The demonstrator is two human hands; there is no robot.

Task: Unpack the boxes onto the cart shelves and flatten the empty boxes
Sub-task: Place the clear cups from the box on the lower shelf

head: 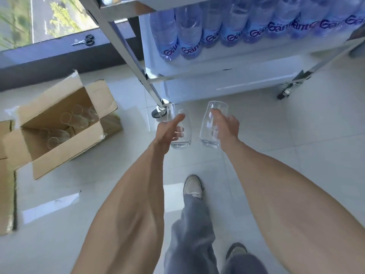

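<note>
I am carrying two clear glasses toward the cart (pixel 126 48) — one per hand. My left hand (pixel 167 133) is wrapping its fingers round the left glass (pixel 178 128), thumb lying along the side; my right hand (pixel 225 126) is curling round the right glass (pixel 212 124). Both glasses are hanging in the air just short of the cart's lower front corner, near its caster (pixel 159 112).

The open box (pixel 61 123) is sitting on the floor to my left, more glasses (pixel 79 117) lying inside it. The middle shelf is carrying a row of water bottles (pixel 227 26). A flattened box (pixel 7 175) is lying at the far left edge.

Risks as I judge them: the glasses are riding close together — a clink could chip a rim. The metal cart leg is standing beside the left glass; swinging in carelessly could knock it. Smooth glass, hard tile below: a slipped grip would likely break it.
</note>
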